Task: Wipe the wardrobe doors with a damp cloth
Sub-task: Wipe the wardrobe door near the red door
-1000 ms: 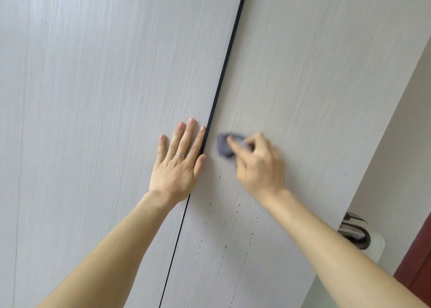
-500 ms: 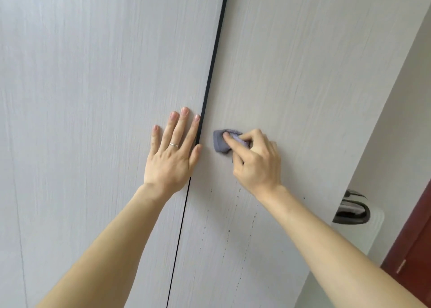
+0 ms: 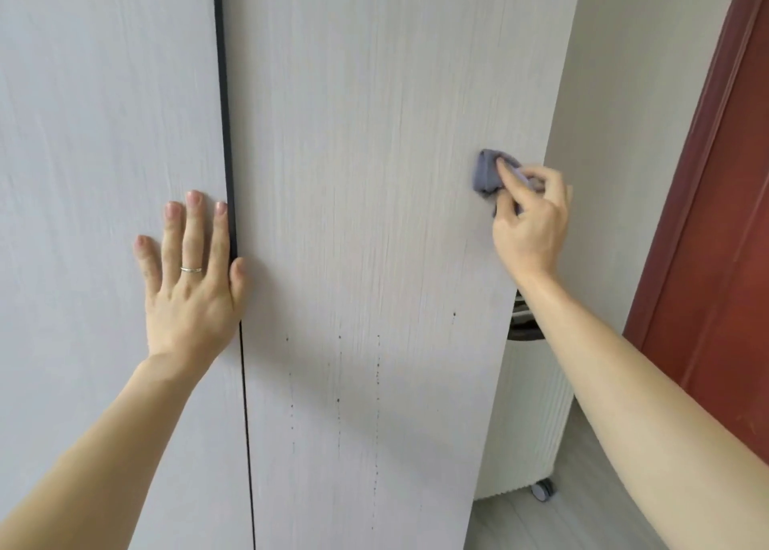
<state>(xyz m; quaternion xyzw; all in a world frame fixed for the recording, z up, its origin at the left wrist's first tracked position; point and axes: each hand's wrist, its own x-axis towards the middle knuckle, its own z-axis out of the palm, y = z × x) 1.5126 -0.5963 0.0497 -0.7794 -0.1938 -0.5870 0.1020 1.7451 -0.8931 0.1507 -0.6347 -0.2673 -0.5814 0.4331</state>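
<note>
Two pale wood-grain wardrobe doors fill most of the view: the left door [image 3: 104, 133] and the right door [image 3: 374, 133], with a thin dark gap [image 3: 224, 112] between them. Off to the right there's a red-brown door frame [image 3: 707, 216], and low down behind the right door's edge sits a white ribbed bin [image 3: 528, 416] on a caster wheel [image 3: 542, 489]. The left hand [image 3: 191, 291] lies flat on the left door, fingers straight, thumb across the gap, holding nothing. The right hand [image 3: 528, 225] is up near the right door's outer edge, fingers curled round a small grey-blue cloth [image 3: 484, 173] and the index finger pressing it to the panel. There's a thin ring [image 3: 191, 269] on the left hand. Lower on the right door are tiny dark specks [image 3: 378, 366] in vertical lines.
</note>
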